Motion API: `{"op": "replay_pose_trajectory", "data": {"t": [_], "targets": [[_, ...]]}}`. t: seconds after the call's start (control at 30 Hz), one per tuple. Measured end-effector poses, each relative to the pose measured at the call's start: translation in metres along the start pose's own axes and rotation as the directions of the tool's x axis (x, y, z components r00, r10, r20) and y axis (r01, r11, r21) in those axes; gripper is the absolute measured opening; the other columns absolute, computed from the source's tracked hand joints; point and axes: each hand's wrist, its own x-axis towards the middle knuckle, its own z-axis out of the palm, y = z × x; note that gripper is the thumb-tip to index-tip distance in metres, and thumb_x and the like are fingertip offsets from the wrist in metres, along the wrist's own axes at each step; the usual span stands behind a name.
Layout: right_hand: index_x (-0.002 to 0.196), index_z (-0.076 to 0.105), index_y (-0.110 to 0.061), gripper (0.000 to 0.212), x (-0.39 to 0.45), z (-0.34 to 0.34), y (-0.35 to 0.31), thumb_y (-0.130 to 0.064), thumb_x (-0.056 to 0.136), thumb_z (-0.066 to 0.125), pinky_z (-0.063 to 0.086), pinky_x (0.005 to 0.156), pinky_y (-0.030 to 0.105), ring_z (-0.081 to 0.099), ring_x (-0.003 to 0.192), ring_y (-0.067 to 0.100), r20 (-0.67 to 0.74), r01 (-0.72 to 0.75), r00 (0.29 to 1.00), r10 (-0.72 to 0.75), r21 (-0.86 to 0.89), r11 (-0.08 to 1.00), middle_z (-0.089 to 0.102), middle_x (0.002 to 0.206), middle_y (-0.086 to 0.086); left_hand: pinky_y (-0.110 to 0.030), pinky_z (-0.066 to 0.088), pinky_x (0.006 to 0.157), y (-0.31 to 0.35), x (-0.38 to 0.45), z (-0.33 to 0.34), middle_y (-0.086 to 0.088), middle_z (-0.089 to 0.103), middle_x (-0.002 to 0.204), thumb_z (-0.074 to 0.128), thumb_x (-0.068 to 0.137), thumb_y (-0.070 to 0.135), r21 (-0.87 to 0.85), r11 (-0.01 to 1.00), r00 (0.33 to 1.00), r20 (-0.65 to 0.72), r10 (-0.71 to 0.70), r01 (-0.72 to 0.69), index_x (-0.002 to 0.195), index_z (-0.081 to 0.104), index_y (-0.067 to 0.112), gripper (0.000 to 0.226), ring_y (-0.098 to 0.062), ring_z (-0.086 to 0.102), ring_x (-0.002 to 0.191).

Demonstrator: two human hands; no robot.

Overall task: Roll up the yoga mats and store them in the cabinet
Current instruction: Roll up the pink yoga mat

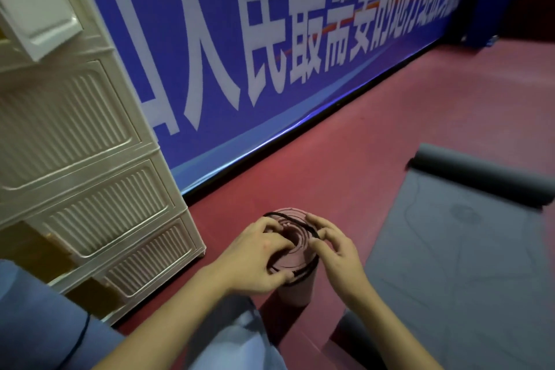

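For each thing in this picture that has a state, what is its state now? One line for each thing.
Pink yoga mat: rolled up, standing on end.
Black strap: stretched over the roll's top end, not yet around it.
Left hand: grips the roll's top and the strap.
Right hand: pinches the strap.
Grey yoga mat: mostly unrolled on the floor, far end curled.
Cabinet: top door open, lower ones shut.

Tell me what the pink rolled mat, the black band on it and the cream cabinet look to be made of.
Pink rolled mat: likely soft foam or rubber, matte; thick layers spiral at its end. Black band: probably elastic cord, thin and stretched round the roll by the left hand and right hand. Cream cabinet: looks like moulded plastic, glossy, with ribbed door panels.
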Motion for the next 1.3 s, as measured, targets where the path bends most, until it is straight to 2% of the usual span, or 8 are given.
{"op": "replay_pose_trajectory", "data": {"t": [0.23,0.37,0.6,0.77,0.83,1.0,1.23,1.3], "targets": [[0.087,0.067,-0.013,0.01,-0.002,-0.01,0.042,-0.02,0.095,0.069,0.056,0.096,0.048,0.062,0.119,0.019,-0.196,-0.148,0.963,0.186,0.192,0.97,0.06,0.131,-0.016,-0.031,0.039,0.105,0.006,0.02,-0.006,0.003,0.052,0.124,0.057,0.069,0.08,0.182,0.983,1.0,0.007,0.018,-0.019,0.121,0.067,0.031,0.072,-0.014,0.04,0.121],[0.101,0.068,-0.038,0.014,-0.011,0.002,0.059,-0.025,0.101,0.062,0.062,0.081,0.047,0.067,0.102,0.021,-0.17,-0.211,0.962,0.213,0.031,0.977,0.067,0.112,-0.002,-0.032,0.04,0.105,-0.004,0.024,-0.006,0.005,0.048,0.124,0.055,0.069,0.087,0.194,0.981,1.0,0.007,0.002,-0.003,0.115,0.07,0.029,0.075,-0.016,0.042,0.117],[0.096,0.075,-0.015,0.016,0.018,-0.009,0.049,-0.002,0.095,0.065,0.056,0.082,0.033,0.066,0.088,0.016,-0.252,-0.199,0.939,0.233,0.153,0.968,0.075,0.102,0.006,-0.026,0.045,0.093,-0.009,-0.003,-0.003,0.008,0.061,0.093,0.056,0.094,0.066,0.05,0.94,0.939,-0.056,0.339,-0.337,0.095,0.069,0.018,0.049,-0.01,0.049,0.112],[0.086,0.072,-0.007,0.018,0.015,0.007,0.068,-0.017,0.098,0.063,0.049,0.068,0.04,0.056,0.074,0.02,-0.118,-0.349,0.923,0.367,0.147,0.925,0.065,0.078,0.011,-0.029,0.05,0.091,-0.027,-0.008,0.007,0.019,0.063,0.11,0.072,0.088,0.047,-0.428,0.903,0.857,-0.478,-0.192,-0.037,0.115,0.071,0.027,0.033,-0.008,0.062,0.107],[0.084,0.072,-0.009,0.019,0.021,0.011,0.067,-0.017,0.098,0.062,0.05,0.067,0.038,0.057,0.073,0.018,-0.141,-0.355,0.918,0.371,0.128,0.926,0.067,0.077,0.009,-0.03,0.053,0.088,-0.039,-0.004,0.011,0.022,0.065,0.11,0.077,0.083,0.051,-0.511,0.853,0.81,-0.453,-0.373,0.107,0.121,0.071,0.029,0.044,-0.006,0.065,0.102],[0.073,0.063,-0.004,0.027,0.031,0.011,0.064,-0.023,0.092,0.064,0.041,0.062,0.036,0.049,0.065,0.016,-0.099,-0.383,0.919,0.383,0.017,0.924,0.059,0.066,0.004,-0.03,0.056,0.07,-0.045,-0.003,0.008,0.019,0.072,0.078,0.08,0.088,0.023,-0.442,0.88,0.791,-0.471,-0.39,0.171,0.083,0.08,0.025,0.005,-0.002,0.068,0.074],[0.058,0.049,-0.009,0.03,0.057,0.005,0.073,-0.019,0.086,0.054,0.035,0.06,0.034,0.05,0.068,0.026,-0.177,-0.44,0.895,0.409,-0.496,0.749,0.062,0.068,0.006,-0.028,0.04,0.057,-0.076,0.026,0.054,-0.001,0.065,0.063,0.067,0.096,0.022,-0.653,0.548,0.741,0.03,-0.671,0.523,0.069,0.069,0.009,0.03,-0.011,0.05,0.053],[0.06,0.054,-0.008,0.033,0.048,0.004,0.095,-0.024,0.089,0.051,0.041,0.066,0.039,0.05,0.072,0.028,-0.254,-0.55,0.835,0.489,-0.44,0.71,0.065,0.074,0.014,-0.026,0.033,0.049,-0.086,0.015,0.1,-0.008,0.053,0.053,0.061,0.082,0.027,-0.514,0.649,0.788,0.09,-0.609,0.561,0.063,0.059,0.016,0.022,-0.011,0.045,0.047]]}}
